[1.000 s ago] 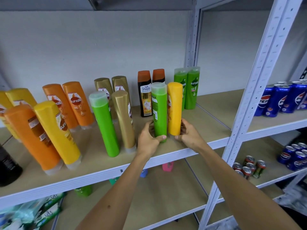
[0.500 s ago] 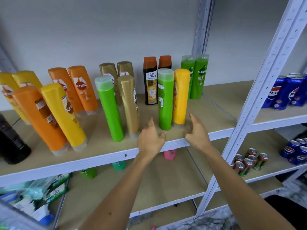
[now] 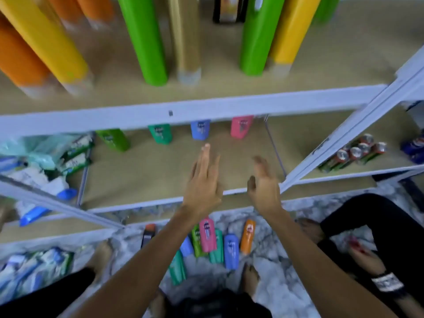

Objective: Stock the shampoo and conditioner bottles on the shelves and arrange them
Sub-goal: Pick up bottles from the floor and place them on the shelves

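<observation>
While both hands hang empty in front of the lower shelf [image 3: 146,177], fingers loosely spread, the unstocked bottles [image 3: 213,242] lie below and behind the wrists, on the marble floor [image 3: 270,267]. Left hand [image 3: 203,180] sits almost directly above the pink bottle [image 3: 207,235]; right hand [image 3: 263,187] is nearer the orange bottle [image 3: 248,236]. Bottles lie flat, long axes roughly in line with the forearms. Judgement: either hand must drop straight down and back to reach them.
</observation>
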`<state>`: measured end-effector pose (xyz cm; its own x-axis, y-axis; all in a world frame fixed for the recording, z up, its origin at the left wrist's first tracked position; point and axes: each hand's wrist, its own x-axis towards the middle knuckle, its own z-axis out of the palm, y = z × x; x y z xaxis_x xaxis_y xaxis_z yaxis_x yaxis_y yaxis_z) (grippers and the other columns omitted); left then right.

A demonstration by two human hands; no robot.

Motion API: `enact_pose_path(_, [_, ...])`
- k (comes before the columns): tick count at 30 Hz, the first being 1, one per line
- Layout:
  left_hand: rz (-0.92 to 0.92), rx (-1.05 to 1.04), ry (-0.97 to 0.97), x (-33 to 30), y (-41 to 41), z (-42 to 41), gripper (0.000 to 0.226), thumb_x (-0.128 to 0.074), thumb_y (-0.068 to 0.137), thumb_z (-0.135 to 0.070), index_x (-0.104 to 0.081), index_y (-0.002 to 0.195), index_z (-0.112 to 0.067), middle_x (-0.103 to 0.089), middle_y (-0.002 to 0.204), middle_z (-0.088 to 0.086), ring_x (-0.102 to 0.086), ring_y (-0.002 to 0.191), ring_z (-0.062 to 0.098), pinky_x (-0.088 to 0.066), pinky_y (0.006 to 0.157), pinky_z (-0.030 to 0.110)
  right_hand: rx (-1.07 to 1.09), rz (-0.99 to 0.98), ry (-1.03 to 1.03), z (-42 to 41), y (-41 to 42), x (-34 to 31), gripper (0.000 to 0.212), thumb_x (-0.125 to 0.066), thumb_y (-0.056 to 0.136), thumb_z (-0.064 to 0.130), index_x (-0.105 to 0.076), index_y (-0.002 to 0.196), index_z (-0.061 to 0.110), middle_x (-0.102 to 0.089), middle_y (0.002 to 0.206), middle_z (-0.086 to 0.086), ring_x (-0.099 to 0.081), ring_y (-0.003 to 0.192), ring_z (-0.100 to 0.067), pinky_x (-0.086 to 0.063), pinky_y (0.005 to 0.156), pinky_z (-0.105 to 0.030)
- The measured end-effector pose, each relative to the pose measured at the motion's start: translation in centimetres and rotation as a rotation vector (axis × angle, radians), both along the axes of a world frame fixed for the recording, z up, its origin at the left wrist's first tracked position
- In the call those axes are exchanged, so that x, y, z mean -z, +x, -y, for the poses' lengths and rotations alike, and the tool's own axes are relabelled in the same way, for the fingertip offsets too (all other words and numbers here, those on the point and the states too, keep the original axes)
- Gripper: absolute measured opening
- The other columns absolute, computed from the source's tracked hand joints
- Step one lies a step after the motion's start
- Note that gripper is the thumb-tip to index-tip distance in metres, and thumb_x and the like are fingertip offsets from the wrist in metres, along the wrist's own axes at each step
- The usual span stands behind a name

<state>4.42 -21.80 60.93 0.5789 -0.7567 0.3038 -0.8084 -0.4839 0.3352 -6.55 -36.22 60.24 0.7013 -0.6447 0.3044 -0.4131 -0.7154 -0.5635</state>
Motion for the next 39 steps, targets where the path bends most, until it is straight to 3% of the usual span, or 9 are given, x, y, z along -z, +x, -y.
enact_pose_path(4, [-0.452,-0.078,0.377,13.5,-2.7,-5.2,0.067,-0.052,0.087,-0.015,-0.026,0.148,-0.005,-0.008,0.157,0.023,-0.017,0.145,0.036,-0.032,0.112,0.043,-0.064,-0.399,0.319,-4.0,-3.7,11.7,0.051,-0.049,0.080,-0.006,-0.052,0.131,-0.002,-0.054,0.129,-0.024,-0.055,0.115,-0.039,-0.045,0.095,-0.039])
enact_pose_path(8, [-0.762,-0.172,0.507,24.9,-7.4,-10.5,0.060,-0.055,0.091,-0.014,-0.031,0.144,0.001,-0.020,0.154,0.021,-0.037,0.135,0.039,-0.038,0.102,0.042,-0.067,-0.771,0.584,-8.6,-8.1,23.6,0.046,-0.051,0.086,0.006,-0.051,0.133,0.005,-0.056,0.130,-0.020,-0.055,0.118,-0.033,-0.042,0.100,-0.035])
enact_pose_path(15, [-0.972,-0.312,0.649,40.6,-12.8,-17.5,0.050,-0.049,0.094,-0.030,-0.041,0.136,-0.004,-0.055,0.126,0.023,-0.055,0.114,0.038,-0.043,0.090,0.040,-0.206,-1.059,0.657,-13.9,-11.9,40.5,0.035,-0.052,0.087,0.012,-0.056,0.122,0.009,-0.062,0.117,-0.018,-0.059,0.109,-0.035,-0.049,0.089,-0.038])
enact_pose_path(18, [-0.940,-0.249,0.673,45.9,-13.8,-19.4,0.067,-0.033,0.080,-0.042,-0.044,0.130,0.002,-0.060,0.114,0.027,-0.059,0.107,0.038,-0.045,0.085,0.039,-0.308,-1.093,0.630,-15.0,-12.7,47.9,0.029,-0.054,0.085,0.023,-0.059,0.112,0.014,-0.067,0.111,-0.013,-0.063,0.106,-0.031,-0.053,0.086,-0.041])
enact_pose_path(20, [-0.902,-0.230,0.617,49.1,-13.7,-19.4,0.068,-0.035,0.078,-0.041,-0.052,0.120,0.010,-0.063,0.103,0.030,-0.066,0.093,0.038,-0.051,0.074,0.035,-0.370,-1.147,0.602,-15.6,-12.1,51.2,0.023,-0.053,0.084,0.016,-0.061,0.104,0.009,-0.067,0.108,-0.015,-0.065,0.102,-0.030,-0.053,0.079,-0.037])
enact_pose_path(22, [-0.981,-0.244,0.538,50.4,-12.9,-17.9,0.055,-0.050,0.080,-0.028,-0.054,0.116,0.014,-0.064,0.099,0.032,-0.067,0.088,0.039,-0.051,0.069,0.033,-0.379,-1.105,0.638,-15.9,-10.2,52.0,0.018,-0.054,0.085,0.013,-0.061,0.101,0.010,-0.064,0.108,-0.019,-0.064,0.104,-0.033,-0.052,0.080,-0.036])
enact_pose_path(25, [-0.944,-0.295,0.432,51.8,-11.3,-15.5,0.056,-0.058,0.091,-0.019,-0.038,0.138,0.003,-0.056,0.125,0.026,-0.054,0.117,0.035,-0.038,0.091,0.031,-0.285,-1.019,0.681,-15.6,-7.4,53.0,0.035,-0.058,0.087,0.017,-0.059,0.120,0.005,-0.061,0.123,-0.017,-0.058,0.114,-0.033,-0.046,0.086,-0.029])
enact_pose_path(30, [-0.912,-0.407,0.410,52.3,-10.9,-16.0,0.062,-0.059,0.091,-0.024,-0.033,0.144,-0.004,-0.049,0.138,0.021,-0.047,0.127,0.034,-0.038,0.099,0.035,-0.182,-0.893,0.663,-14.9,-6.7,52.6,0.032,-0.060,0.087,0.023,-0.065,0.114,0.007,-0.066,0.115,-0.018,-0.063,0.106,-0.031,-0.047,0.077,-0.027])
enact_pose_path(39, [-0.801,-0.268,0.369,50.8,-13.9,-17.0,0.040,-0.059,0.088,-0.021,-0.052,0.122,-0.001,-0.061,0.118,0.023,-0.057,0.110,0.036,-0.043,0.083,0.033,-0.128,-0.815,0.625,-15.6,-12.6,51.1,0.046,-0.057,0.090,0.016,-0.051,0.135,0.009,-0.053,0.138,-0.013,-0.050,0.126,-0.027,-0.040,0.098,-0.027])
